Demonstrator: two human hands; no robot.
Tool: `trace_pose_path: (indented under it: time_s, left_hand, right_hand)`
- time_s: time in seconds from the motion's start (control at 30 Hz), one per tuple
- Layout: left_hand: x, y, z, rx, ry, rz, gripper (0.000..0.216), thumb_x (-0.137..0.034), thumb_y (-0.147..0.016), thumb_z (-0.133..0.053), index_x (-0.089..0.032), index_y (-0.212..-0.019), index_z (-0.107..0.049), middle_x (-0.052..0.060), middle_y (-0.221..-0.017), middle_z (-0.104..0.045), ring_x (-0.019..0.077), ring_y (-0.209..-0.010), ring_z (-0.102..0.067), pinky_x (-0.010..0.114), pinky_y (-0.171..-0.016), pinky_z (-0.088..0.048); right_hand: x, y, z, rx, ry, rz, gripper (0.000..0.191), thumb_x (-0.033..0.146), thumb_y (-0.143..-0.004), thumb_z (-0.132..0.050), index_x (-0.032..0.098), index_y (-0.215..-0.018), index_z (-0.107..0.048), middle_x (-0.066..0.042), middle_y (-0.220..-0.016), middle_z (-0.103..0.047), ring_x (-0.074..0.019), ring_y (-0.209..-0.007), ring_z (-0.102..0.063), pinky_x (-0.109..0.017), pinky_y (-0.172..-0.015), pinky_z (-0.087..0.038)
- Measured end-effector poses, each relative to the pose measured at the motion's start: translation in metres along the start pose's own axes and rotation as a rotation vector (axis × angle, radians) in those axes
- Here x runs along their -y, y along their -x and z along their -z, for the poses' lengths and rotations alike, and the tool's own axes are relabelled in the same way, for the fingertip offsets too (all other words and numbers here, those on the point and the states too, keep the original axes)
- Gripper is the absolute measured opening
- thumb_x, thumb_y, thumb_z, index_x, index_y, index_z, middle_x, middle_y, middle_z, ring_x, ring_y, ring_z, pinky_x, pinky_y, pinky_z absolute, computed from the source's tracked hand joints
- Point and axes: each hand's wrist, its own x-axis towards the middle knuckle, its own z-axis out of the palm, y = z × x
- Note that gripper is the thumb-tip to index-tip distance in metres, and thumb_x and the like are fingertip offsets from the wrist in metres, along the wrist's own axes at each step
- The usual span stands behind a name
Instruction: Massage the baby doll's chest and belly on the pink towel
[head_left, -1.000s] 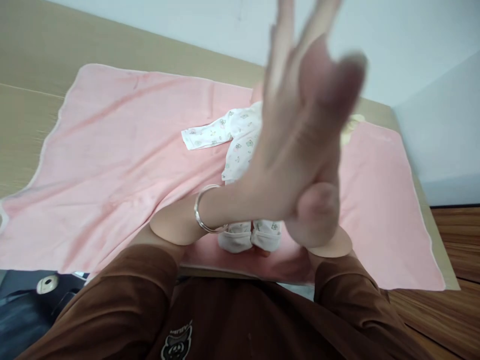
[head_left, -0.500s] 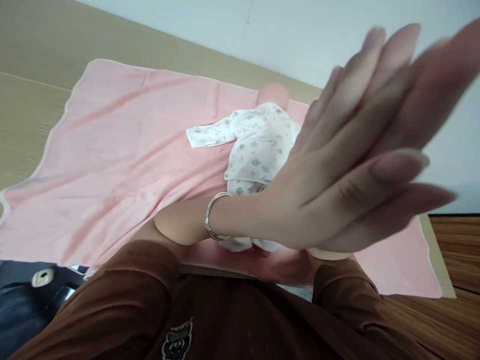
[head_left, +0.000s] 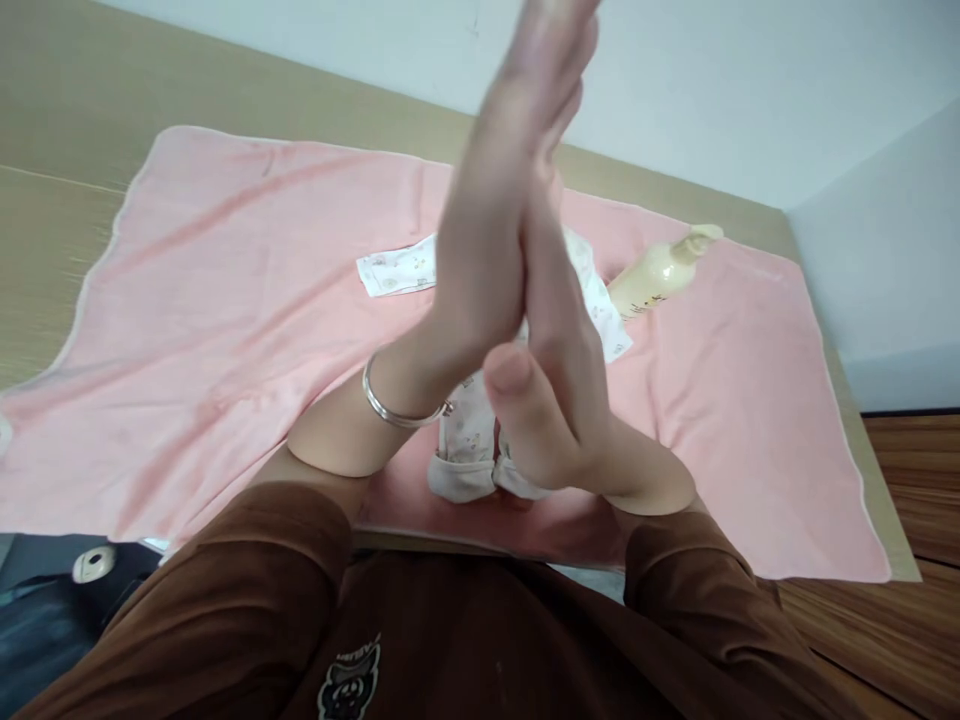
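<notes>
My left hand (head_left: 484, 240), with a silver bangle on its wrist, is pressed palm to palm against my right hand (head_left: 562, 380). Both have their fingers stretched out, and nothing shows between the palms. Behind and below them lies a baby doll in white printed clothes (head_left: 466, 425) on a pink blanket (head_left: 247, 300). Its head and chest are mostly hidden by my hands; both sleeves and the trouser cuffs show. A pale yellow pump bottle (head_left: 656, 275) lies on the blanket beside the doll's sleeve, to the right of my hands.
The blanket covers much of a light wooden table (head_left: 67, 90), which stands against a white wall (head_left: 690, 90). Wood flooring (head_left: 911, 480) shows at the right. A dark bag (head_left: 52, 640) and a small cream round-cornered object (head_left: 95, 564) are at the lower left.
My hands have swung from pointing right to pointing upward, still against each other. The pump bottle and the doll's right-hand sleeve have come out from behind them.
</notes>
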Motion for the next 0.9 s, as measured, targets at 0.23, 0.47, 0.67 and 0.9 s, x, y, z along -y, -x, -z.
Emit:
trace_pose_path:
  time_s: [0.23, 0.47, 0.67, 0.9]
  left_hand:
    - [0.110, -0.055, -0.003, -0.172, -0.097, 0.400, 0.031, -0.022, -0.120, -0.037, -0.019, -0.119, -0.068, 0.003, -0.150, -0.075, 0.0160, -0.139, -0.071, 0.041, -0.132, -0.057]
    - [0.202, -0.048, -0.013, -0.189, -0.474, 0.243, 0.030, -0.014, -0.110, -0.044, -0.024, -0.117, -0.071, 0.004, -0.135, -0.080, 0.0203, -0.134, -0.072, 0.039, -0.124, -0.058]
    - [0.204, -0.043, -0.021, -0.138, -0.632, 0.257, 0.033, -0.014, -0.109, -0.041, -0.021, -0.116, -0.072, 0.007, -0.133, -0.079, 0.0198, -0.133, -0.068, 0.042, -0.127, -0.053]
    - [0.197, -0.041, -0.015, 0.029, -0.746, 0.273, 0.036, -0.014, -0.106, -0.043, -0.014, -0.115, -0.079, 0.014, -0.137, -0.082, 0.0267, -0.132, -0.073, 0.047, -0.126, -0.052]
  right_hand:
    - [-0.080, -0.042, -0.012, -0.248, -0.147, -0.231, 0.046, 0.031, -0.111, -0.042, 0.013, -0.137, -0.075, -0.005, -0.127, -0.085, -0.0215, -0.123, -0.080, -0.034, -0.107, -0.067]
    - [-0.176, -0.066, -0.052, -0.045, 0.228, -0.394, 0.058, 0.008, -0.096, -0.038, 0.018, -0.137, -0.078, -0.005, -0.142, -0.081, -0.0242, -0.138, -0.072, -0.040, -0.127, -0.055]
    - [-0.223, -0.059, -0.065, -0.018, 0.173, -0.201, 0.058, 0.015, -0.099, -0.038, 0.026, -0.136, -0.081, 0.001, -0.152, -0.076, -0.0199, -0.153, -0.064, -0.043, -0.140, -0.043]
    - [-0.245, -0.057, -0.070, -0.024, 0.169, -0.226, 0.058, 0.027, -0.102, -0.040, 0.024, -0.147, -0.076, -0.003, -0.163, -0.068, -0.0240, -0.162, -0.056, -0.055, -0.145, -0.034]
